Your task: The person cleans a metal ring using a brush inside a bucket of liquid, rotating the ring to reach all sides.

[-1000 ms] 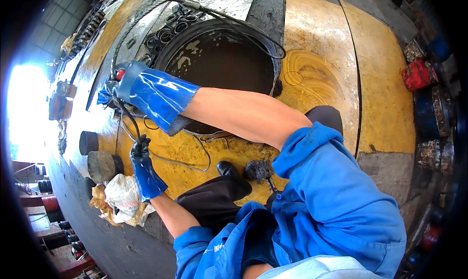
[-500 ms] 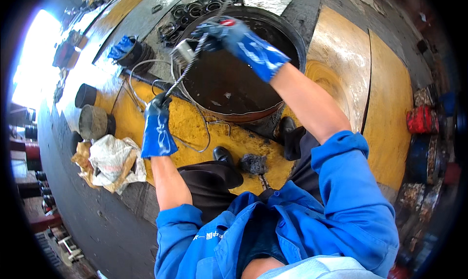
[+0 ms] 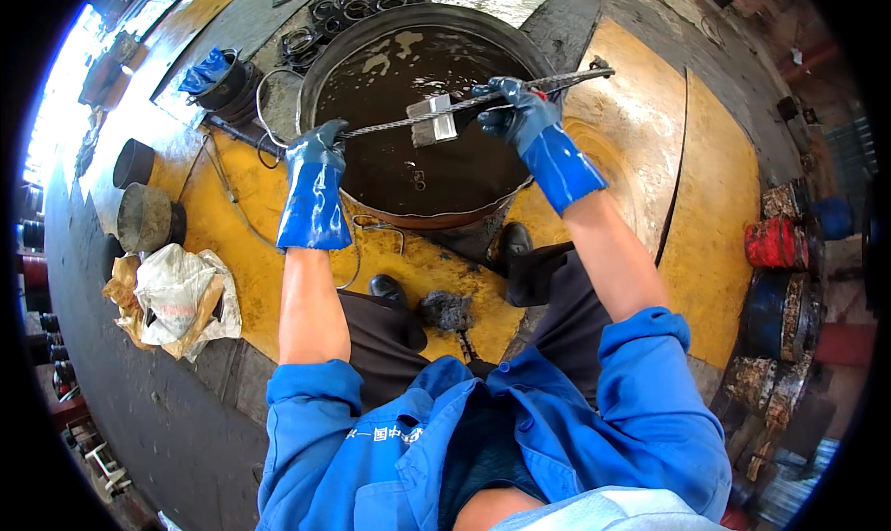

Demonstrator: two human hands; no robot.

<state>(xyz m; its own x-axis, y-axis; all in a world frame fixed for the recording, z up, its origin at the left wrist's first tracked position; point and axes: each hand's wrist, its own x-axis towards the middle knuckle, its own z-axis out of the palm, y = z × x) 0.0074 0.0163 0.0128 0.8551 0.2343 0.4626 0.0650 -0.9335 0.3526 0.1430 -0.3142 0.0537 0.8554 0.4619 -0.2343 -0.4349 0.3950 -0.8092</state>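
My left hand (image 3: 317,180), in a blue rubber glove, is closed round a twisted steel wire rope (image 3: 385,126) at the tub's left rim. From there the rope slants up and right across the tub, past my right hand, to a narrow loop at its far end. In my right hand (image 3: 538,132), gloved alike, is what looks like a flat paintbrush (image 3: 434,121). Its silver band and blunt head point left, against the rope; a red spot shows behind my fingers. Beneath is a wide round tub (image 3: 320,71) of dark liquid, with pale patches floating in it.
Black rings (image 3: 357,6) lie beyond the tub. At its left stand a bucket with blue gloves (image 3: 223,81) and two open cans (image 3: 144,217). A white sack (image 3: 181,294) lies nearer. A dark clump (image 3: 445,310) rests between my feet. Drums (image 3: 778,243) line the right.
My right hand has moved right along the rope with the brush. The rope has swung from steep to nearly level across the tub, and my left hand has risen.
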